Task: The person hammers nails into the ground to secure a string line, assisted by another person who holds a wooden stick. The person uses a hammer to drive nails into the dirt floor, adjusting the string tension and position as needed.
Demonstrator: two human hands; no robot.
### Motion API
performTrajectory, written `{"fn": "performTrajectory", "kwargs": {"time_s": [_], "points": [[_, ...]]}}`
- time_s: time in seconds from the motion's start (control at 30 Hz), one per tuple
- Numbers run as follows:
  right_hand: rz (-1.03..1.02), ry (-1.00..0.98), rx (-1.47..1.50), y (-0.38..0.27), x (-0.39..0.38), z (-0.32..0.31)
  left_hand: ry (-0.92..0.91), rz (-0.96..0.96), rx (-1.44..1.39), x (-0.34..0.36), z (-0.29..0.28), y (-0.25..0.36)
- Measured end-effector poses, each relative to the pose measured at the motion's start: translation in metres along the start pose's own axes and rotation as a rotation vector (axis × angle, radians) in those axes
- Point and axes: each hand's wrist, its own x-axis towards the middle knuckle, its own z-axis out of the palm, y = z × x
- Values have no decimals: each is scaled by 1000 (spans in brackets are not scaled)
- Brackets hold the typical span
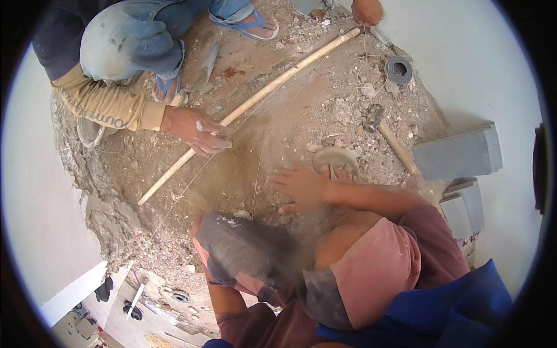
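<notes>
My right hand [299, 182] is spread, fingers apart, low over the dusty ground [243, 174], beside my sandaled foot [339, 173]; a faint haze of dust hangs below it. My left hand is mostly hidden behind my knee [243, 243], with my left forearm [223, 293] showing below. A long wooden pole [284, 75] lies diagonally ahead of me, with thin strings around it. A co-worker's hand [197, 132] hovers at the pole, and another hand [366, 11] is at its far end.
A hammer [394, 145] and a grey roll [398, 69] lie on the rubble to the right. Grey tiles [452, 152] lean by the white wall [487, 69]. The co-worker crouches at upper left [127, 43]. Rough broken mortar [110, 209] edges the left side.
</notes>
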Motion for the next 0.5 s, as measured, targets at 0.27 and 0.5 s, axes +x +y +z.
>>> {"fn": "performTrajectory", "kwargs": {"time_s": [0.27, 0.5], "points": [[136, 192, 41, 18, -8, -34, 14, 40, 37, 7, 10, -9], [367, 104, -79, 50, 4, -35, 32, 65, 53, 19, 11, -13]]}}
